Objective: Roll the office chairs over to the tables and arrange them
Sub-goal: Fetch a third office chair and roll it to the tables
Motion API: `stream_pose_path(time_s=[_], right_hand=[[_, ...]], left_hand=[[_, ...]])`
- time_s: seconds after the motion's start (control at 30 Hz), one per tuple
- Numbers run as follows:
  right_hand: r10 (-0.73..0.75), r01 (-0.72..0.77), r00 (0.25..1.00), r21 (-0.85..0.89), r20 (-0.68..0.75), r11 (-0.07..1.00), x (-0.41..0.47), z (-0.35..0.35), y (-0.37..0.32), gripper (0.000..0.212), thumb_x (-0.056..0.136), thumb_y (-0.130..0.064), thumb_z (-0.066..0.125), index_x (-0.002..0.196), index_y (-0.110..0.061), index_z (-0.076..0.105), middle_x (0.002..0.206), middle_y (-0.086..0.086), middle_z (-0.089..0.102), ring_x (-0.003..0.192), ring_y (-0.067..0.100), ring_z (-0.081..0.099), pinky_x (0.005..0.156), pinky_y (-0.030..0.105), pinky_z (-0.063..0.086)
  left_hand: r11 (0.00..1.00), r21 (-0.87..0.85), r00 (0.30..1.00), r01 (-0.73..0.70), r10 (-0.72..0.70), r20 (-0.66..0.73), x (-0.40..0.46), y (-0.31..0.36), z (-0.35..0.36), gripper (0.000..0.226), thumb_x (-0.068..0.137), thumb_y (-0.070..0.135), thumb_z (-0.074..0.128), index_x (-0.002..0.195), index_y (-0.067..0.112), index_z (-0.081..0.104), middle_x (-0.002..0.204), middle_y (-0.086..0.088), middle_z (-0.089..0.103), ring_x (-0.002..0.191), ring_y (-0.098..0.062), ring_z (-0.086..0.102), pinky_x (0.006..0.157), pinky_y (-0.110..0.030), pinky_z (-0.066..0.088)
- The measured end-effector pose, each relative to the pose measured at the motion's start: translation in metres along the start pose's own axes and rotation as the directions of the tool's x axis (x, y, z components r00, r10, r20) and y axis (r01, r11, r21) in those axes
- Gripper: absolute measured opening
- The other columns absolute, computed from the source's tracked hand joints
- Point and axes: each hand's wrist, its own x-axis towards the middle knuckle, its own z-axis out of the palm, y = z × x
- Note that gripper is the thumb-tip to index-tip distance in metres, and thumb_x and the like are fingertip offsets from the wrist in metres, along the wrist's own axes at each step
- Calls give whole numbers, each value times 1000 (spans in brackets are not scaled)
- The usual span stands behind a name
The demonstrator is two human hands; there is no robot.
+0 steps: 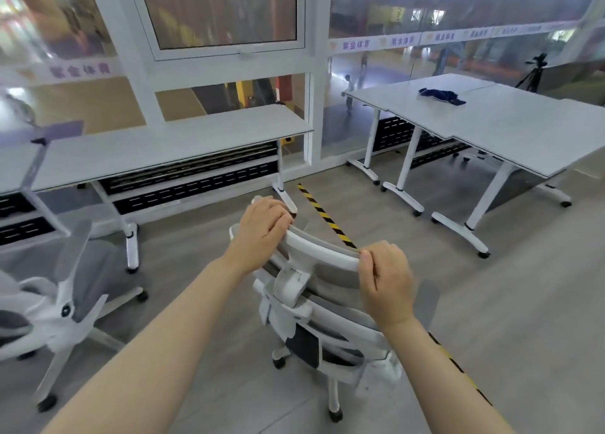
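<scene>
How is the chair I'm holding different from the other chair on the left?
The held chair stands in the middle of the open floor, with the left hand and right hand gripping its headrest; the left chair is untouched. The held chair is seen from behind; the left chair sits next to the long table and is cut off by the picture edge. Both are white-framed with grey mesh and wheeled bases.

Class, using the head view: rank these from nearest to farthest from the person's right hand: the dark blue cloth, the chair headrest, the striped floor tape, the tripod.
1. Chair headrest: gripped by the right hand.
2. Striped floor tape: on the floor just beyond.
3. Dark blue cloth: on the right table.
4. Tripod: far right, behind the tables.
</scene>
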Motion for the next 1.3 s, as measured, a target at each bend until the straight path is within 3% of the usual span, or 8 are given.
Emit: stream_pose_path(time_s=[0.17, 0.47, 0.67, 0.83, 1.1, 1.3], right_hand=[[-53, 54, 998, 36, -22, 998, 57, 66, 12, 34, 96, -20, 38, 66, -11, 50, 62, -4, 44, 61, 11, 33, 58, 23, 26], [-199, 195, 980, 193, -3, 962, 163, 187, 31, 46, 102, -27, 33, 66, -10, 55, 61, -2, 46, 58, 14, 37, 55, 32, 34], [-259, 234, 963, 250, 74, 939, 228, 253, 45, 38, 99, -23, 36, 70, -12, 59, 66, -4, 52, 61, 14, 43, 58, 31, 37], [-279, 218, 947, 318, 160, 923, 277, 303, 49, 35, 98, -23, 37, 76, -12, 61, 69, -5, 52, 64, 13, 44, 62, 29, 38], [-238, 114, 898, 326, 370, 939, 339, 379, 40, 37, 100, -35, 29, 91, -17, 60, 84, -9, 53, 80, 14, 49, 73, 27, 39], [-211, 75, 863, 297, 460, 952, 373, 426, 32, 43, 100, -41, 24, 100, -17, 60, 90, -7, 54, 88, 13, 47, 81, 31, 42]], left_hand=[[998, 21, 996, 52, -51, -67, 54, -54, -6, 34, 95, 32, 31, 83, 21, 61, 98, 11, 55, 105, -8, 46, 99, -36, 34], [991, 26, 972, 134, -126, -199, 140, -153, -28, 36, 96, 29, 30, 82, 20, 62, 91, 12, 55, 99, -15, 50, 93, -33, 37], [980, 51, 936, 194, -169, -308, 187, -207, -37, 36, 98, 29, 31, 82, 23, 62, 84, 8, 57, 95, -16, 50, 94, -32, 35], [952, 47, 895, 304, -268, -355, 221, -244, -46, 34, 96, 33, 31, 85, 23, 62, 93, 9, 57, 108, -11, 46, 97, -25, 29], [919, 93, 878, 383, -330, -348, 272, -314, -75, 37, 96, 37, 27, 87, 24, 60, 93, 8, 56, 104, -15, 45, 99, -36, 32], [918, 84, 875, 388, -339, -344, 301, -350, -92, 43, 94, 42, 24, 92, 21, 62, 97, 12, 52, 116, -7, 36, 104, -27, 23]])
